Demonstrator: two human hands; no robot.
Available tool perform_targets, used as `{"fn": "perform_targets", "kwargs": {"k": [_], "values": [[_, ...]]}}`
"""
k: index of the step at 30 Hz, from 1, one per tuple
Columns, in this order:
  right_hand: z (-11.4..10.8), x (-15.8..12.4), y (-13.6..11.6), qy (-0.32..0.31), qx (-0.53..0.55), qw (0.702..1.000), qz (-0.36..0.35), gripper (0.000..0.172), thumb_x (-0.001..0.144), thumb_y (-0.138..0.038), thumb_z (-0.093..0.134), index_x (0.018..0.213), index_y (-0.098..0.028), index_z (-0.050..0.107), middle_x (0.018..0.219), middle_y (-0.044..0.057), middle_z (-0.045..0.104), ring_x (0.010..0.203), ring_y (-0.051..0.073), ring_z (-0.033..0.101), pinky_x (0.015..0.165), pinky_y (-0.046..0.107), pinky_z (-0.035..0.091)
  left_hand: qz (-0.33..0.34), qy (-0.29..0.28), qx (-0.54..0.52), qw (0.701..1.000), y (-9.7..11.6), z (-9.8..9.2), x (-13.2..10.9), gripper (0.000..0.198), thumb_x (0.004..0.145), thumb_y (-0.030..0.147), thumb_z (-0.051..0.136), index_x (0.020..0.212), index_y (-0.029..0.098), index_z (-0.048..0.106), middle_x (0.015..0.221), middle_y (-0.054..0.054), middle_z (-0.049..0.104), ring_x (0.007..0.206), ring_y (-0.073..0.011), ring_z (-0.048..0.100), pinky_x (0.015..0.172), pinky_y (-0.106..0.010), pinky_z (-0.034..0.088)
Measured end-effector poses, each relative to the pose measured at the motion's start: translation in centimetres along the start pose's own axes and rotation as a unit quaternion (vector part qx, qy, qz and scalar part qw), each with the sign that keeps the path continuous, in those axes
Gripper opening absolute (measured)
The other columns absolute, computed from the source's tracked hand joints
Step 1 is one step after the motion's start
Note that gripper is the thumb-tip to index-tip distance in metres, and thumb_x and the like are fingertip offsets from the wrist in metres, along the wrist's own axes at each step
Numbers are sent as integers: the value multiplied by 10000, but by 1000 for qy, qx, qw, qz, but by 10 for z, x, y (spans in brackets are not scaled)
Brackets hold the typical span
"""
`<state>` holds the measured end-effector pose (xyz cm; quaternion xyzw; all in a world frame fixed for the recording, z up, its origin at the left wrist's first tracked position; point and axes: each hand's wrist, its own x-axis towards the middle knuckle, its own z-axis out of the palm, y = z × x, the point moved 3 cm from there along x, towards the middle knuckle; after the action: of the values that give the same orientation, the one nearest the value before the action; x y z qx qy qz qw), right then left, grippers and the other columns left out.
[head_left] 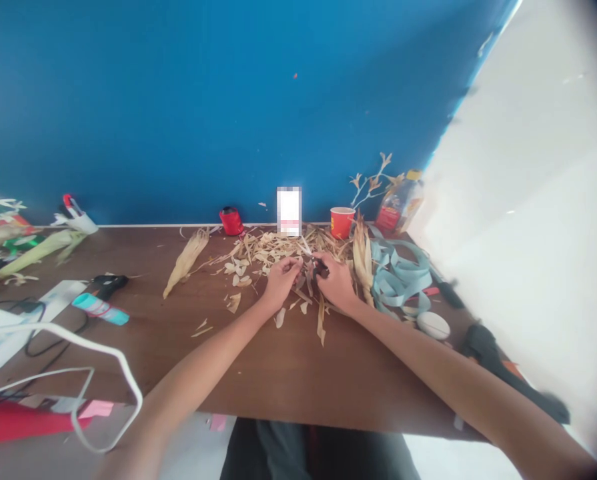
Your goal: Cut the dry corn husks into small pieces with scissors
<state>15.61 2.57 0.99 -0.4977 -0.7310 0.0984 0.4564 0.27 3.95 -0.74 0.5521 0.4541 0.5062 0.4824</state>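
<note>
My right hand [335, 281] is closed around the dark handles of a pair of scissors [306, 248]; the blades point up and to the left, away from me. Close beside it, my left hand [281, 283] pinches a small pale piece of corn husk [300, 261] just below the blades. The piece is mostly covered by the fingertips. Under and beyond both hands spreads a heap of cut dry husk pieces [273, 245]. A bundle of dry husks [362, 257] lies right of my right hand, another husk bundle [187, 262] to the left.
Along the blue wall stand a red can [231, 221], a red paper cup [342, 223] and a bottle [401, 205]. Pale blue ribbon [401, 275] and a white oval object [433, 325] lie right. A glue gun [109, 285], turquoise roll [101, 309] and white cable [123, 360] occupy the left.
</note>
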Motion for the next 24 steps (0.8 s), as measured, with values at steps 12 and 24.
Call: {"fn": "perform_targets", "kwargs": {"k": [12,24], "values": [[1,0,-6,-67,34,996,-53,535,681,-84,514,1184,-250,590,1062,4,689,921,207,645,841,322,485,83,10,78,993,6,-3,-5,247,781,222,473,548,172,406,517,48,354,514,-88,346,527,-230,293],[3,-4,-9,-92,27,991,-92,588,663,-73,517,1215,-266,573,1137,8,665,1011,203,624,870,314,484,84,-45,77,992,12,6,-8,112,782,167,467,745,158,572,638,16,548,589,-111,496,562,-225,384]]}}
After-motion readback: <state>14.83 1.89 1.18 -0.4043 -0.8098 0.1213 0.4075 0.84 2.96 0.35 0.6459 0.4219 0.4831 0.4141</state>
